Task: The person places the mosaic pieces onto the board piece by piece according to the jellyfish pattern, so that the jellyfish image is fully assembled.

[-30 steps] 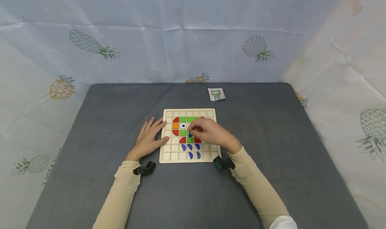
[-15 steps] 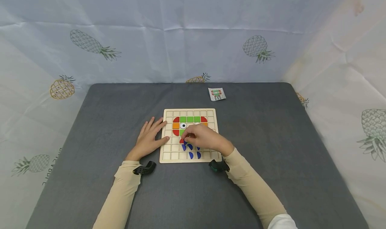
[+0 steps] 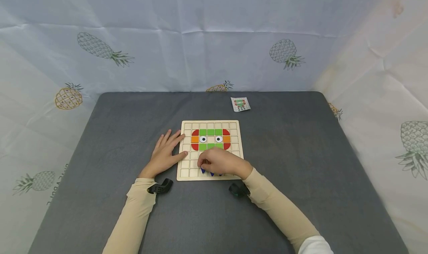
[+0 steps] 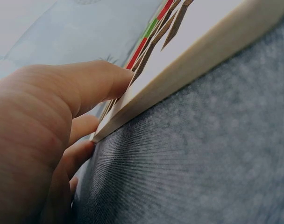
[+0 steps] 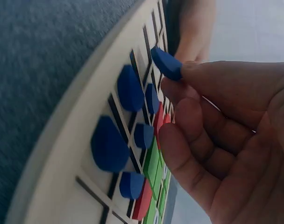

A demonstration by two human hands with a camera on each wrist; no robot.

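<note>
A pale wooden grid board (image 3: pixel 185 174) lies on the table. Red, green and orange pieces and two eye tiles (image 3: pixel 219 139) form a pattern in its upper cells. My left hand (image 3: pixel 163 155) rests with fingers spread at the board's left side, the thumb (image 4: pixel 109 81) on its edge. Over the lower rows, my right hand (image 3: pixel 220 161) pinches a blue curved piece (image 5: pixel 166 63) between thumb and forefinger, tilted just above the board's surface. Several more blue pieces (image 5: pixel 109 144) lie in the grid in the right wrist view; in the head view the right hand mostly covers them.
A small printed card (image 3: pixel 240 104) with a similar coloured pattern lies behind the board. The dark grey table (image 3: pixel 133 112) reaches back to a pineapple-print cloth (image 3: pixel 200 60). Each wrist wears a black band (image 3: pixel 160 186).
My right hand, holding the blue piece, has moved down and slightly left from the middle of the pattern to the lower rows, uncovering the right eye tile. My left hand stays put.
</note>
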